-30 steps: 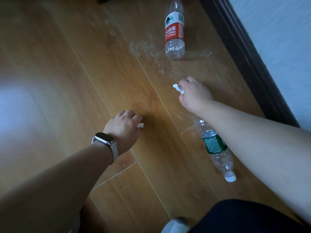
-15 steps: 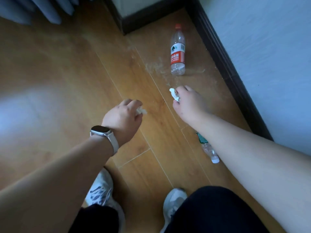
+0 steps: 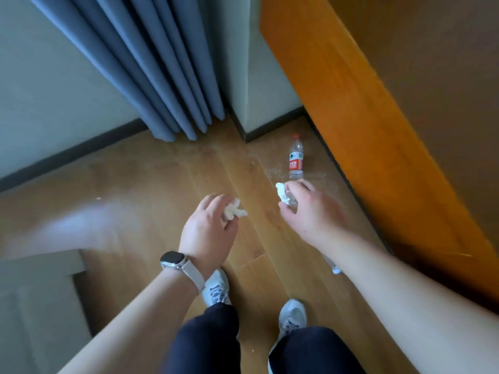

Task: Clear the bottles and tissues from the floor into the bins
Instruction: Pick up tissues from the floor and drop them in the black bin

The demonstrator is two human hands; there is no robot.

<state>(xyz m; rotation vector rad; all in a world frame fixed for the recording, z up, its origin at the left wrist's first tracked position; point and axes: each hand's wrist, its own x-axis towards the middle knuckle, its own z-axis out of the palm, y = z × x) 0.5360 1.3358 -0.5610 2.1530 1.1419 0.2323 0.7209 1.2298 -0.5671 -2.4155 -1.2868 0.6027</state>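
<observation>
My left hand (image 3: 209, 230), with a watch on the wrist, is closed around a crumpled white tissue (image 3: 234, 209) that pokes out past the fingers. My right hand (image 3: 310, 211) pinches a second white tissue (image 3: 281, 193) between thumb and fingers. Both hands hang well above the wooden floor. A clear bottle with a red label and red cap (image 3: 296, 160) lies on the floor beyond my right hand. Only the white cap end of another clear bottle (image 3: 333, 267) shows from under my right forearm. No bin is in view.
Blue curtains (image 3: 151, 76) hang at the back beside a wall corner with dark skirting. An orange wooden door (image 3: 378, 130) runs along the right. A grey piece of furniture (image 3: 37, 306) stands at the lower left. My two feet in light sneakers (image 3: 216, 287) are on the floor below.
I have risen from the floor: both hands came up with their tissues and the floor and bottles now look farther away. The curtains, door and my feet have come into view.
</observation>
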